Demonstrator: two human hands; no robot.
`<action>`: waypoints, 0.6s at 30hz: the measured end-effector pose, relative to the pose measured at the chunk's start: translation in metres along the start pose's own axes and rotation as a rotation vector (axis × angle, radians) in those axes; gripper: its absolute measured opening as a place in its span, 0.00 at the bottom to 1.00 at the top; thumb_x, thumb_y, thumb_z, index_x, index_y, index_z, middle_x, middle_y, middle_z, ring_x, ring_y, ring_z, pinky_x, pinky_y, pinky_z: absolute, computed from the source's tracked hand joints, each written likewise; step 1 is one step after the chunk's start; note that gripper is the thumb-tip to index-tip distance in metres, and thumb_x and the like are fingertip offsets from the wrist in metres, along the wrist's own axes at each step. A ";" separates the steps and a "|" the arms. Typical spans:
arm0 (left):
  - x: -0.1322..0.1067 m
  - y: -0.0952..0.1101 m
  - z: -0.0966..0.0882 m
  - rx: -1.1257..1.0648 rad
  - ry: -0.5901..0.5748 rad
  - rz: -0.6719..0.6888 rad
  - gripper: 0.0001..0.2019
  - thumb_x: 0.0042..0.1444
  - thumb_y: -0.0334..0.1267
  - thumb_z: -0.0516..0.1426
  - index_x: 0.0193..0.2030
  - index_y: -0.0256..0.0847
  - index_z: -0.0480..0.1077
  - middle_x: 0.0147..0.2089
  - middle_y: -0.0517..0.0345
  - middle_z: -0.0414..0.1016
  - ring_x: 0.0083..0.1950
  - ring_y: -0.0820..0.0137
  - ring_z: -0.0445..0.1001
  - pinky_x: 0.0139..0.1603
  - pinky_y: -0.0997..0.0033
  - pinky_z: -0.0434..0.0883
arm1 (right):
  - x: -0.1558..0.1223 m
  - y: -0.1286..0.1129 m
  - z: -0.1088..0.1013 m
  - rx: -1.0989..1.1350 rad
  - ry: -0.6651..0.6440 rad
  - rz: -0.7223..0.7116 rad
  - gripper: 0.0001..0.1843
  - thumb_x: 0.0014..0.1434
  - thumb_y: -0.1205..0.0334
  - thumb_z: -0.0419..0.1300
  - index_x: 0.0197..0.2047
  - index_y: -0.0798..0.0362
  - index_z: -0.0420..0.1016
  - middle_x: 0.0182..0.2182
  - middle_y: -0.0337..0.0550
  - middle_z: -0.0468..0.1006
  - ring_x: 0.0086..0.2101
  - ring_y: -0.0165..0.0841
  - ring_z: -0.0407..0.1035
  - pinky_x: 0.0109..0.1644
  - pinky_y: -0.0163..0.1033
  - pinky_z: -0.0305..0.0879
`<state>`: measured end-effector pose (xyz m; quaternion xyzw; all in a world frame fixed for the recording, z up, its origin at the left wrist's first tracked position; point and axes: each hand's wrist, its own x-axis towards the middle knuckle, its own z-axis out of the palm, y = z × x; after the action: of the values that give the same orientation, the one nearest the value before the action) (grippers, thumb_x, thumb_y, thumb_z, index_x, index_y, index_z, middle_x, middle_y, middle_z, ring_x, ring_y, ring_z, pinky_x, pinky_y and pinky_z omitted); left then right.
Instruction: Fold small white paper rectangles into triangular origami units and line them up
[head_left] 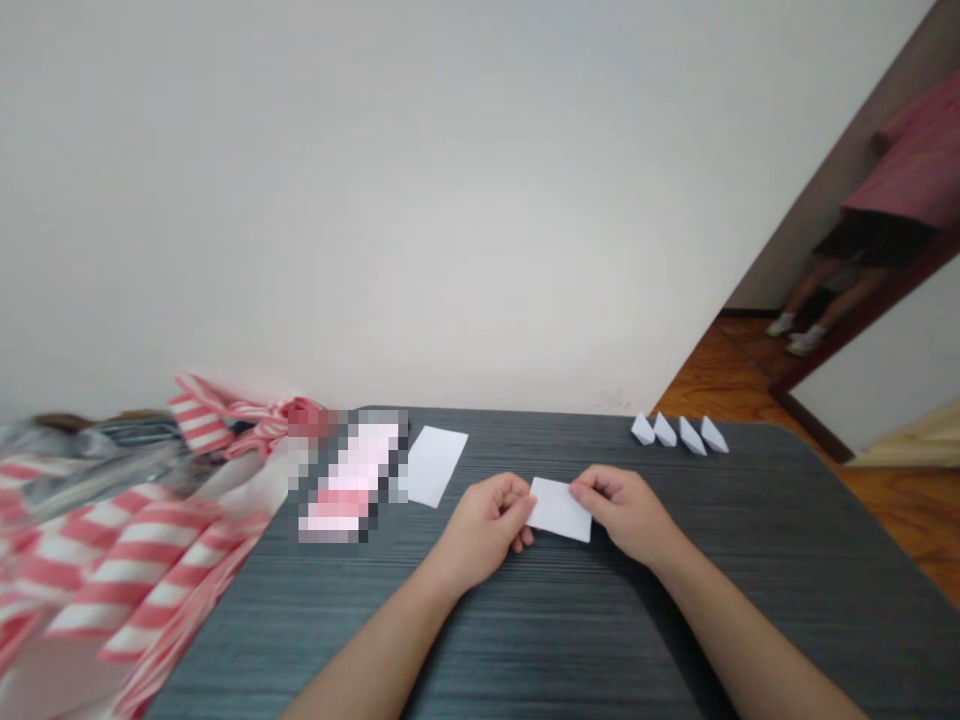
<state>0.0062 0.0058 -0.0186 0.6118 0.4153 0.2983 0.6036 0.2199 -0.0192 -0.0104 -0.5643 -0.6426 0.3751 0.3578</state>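
My left hand [480, 530] and my right hand [622, 510] hold a small white paper rectangle [559, 510] between them, pinching its short edges just above the dark grey wood-grain table [525, 640]. The paper looks flat and unfolded. A second white paper sheet [437, 465] lies flat on the table, beyond and to the left of my left hand. Several small folded white paper boats [679, 434] stand in a row near the far edge, beyond my right hand. A pixelated pink and white object [352, 480] lies at the table's left, its details hidden.
A heap of red-and-white striped fabric or plastic [112, 540] lies past the table's left edge, with grey items behind it. A wall [450, 200] stands behind the table. At the right, a person [877, 210] in a pink top and dark shorts stands on a wooden floor [750, 380].
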 end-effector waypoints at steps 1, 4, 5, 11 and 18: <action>0.000 0.000 0.000 -0.001 0.000 0.002 0.11 0.60 0.44 0.56 0.35 0.38 0.67 0.22 0.61 0.72 0.21 0.75 0.67 0.23 0.78 0.64 | 0.000 0.000 0.000 0.006 -0.001 -0.001 0.13 0.61 0.59 0.57 0.27 0.54 0.72 0.23 0.38 0.73 0.27 0.31 0.66 0.32 0.34 0.60; 0.000 -0.001 0.000 -0.008 0.003 0.004 0.11 0.60 0.44 0.56 0.35 0.38 0.67 0.22 0.61 0.72 0.21 0.76 0.67 0.23 0.78 0.64 | 0.000 0.001 0.001 0.034 -0.002 0.004 0.14 0.62 0.58 0.56 0.28 0.55 0.73 0.23 0.37 0.72 0.26 0.30 0.65 0.31 0.34 0.60; 0.000 -0.001 0.000 -0.009 0.008 0.001 0.11 0.60 0.44 0.56 0.35 0.38 0.66 0.22 0.61 0.72 0.21 0.75 0.67 0.23 0.78 0.64 | -0.001 0.001 0.001 0.045 -0.006 0.011 0.14 0.63 0.57 0.55 0.28 0.55 0.73 0.22 0.37 0.72 0.25 0.30 0.64 0.30 0.34 0.59; 0.000 -0.002 0.000 -0.037 0.007 -0.001 0.11 0.60 0.44 0.56 0.35 0.37 0.67 0.22 0.62 0.72 0.21 0.76 0.67 0.24 0.78 0.65 | -0.001 -0.001 0.000 0.064 -0.018 0.030 0.15 0.63 0.57 0.55 0.28 0.55 0.75 0.21 0.37 0.72 0.24 0.30 0.65 0.28 0.33 0.58; 0.000 0.000 -0.001 -0.034 0.004 -0.005 0.11 0.59 0.45 0.57 0.35 0.38 0.67 0.22 0.62 0.72 0.21 0.75 0.68 0.24 0.77 0.65 | -0.001 0.001 0.002 0.039 0.014 0.003 0.14 0.62 0.58 0.56 0.28 0.54 0.74 0.22 0.37 0.73 0.25 0.30 0.65 0.29 0.33 0.58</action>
<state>0.0052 0.0066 -0.0185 0.5999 0.4128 0.3049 0.6138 0.2188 -0.0199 -0.0117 -0.5607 -0.6318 0.3839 0.3729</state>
